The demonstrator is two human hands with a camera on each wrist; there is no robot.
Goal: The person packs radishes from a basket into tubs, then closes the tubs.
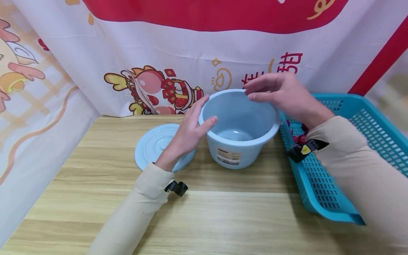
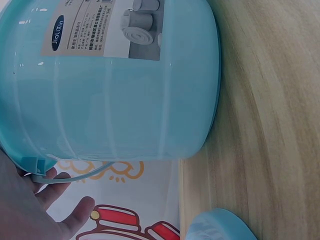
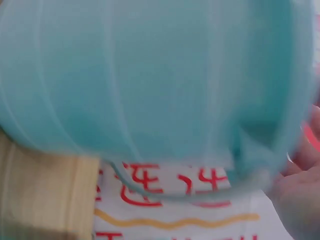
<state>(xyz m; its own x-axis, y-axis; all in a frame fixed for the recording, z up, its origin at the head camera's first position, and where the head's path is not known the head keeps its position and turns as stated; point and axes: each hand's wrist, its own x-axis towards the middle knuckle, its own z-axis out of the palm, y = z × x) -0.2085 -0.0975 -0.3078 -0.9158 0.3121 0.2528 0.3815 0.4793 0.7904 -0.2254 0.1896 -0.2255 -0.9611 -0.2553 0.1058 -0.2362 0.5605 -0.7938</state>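
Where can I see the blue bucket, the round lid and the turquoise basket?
Blue bucket [image 1: 236, 113]: head view, on its inner wall.
Round lid [image 1: 151, 144]: head view, on its upper face.
Turquoise basket [image 1: 374, 127]: head view, on its perforated side wall.

The site is a tabletop work station screened with festive cloth. A wood-grain table [image 1: 79, 198] adjoins a red-and-white printed backdrop [image 1: 178, 46]; a printed side cloth [image 1: 41, 106] screens the left. The backdrop bears a cartoon figure [image 1: 151, 85] and red Chinese lettering [image 1: 288, 63]. The room type behind the cloth cannot be determined.
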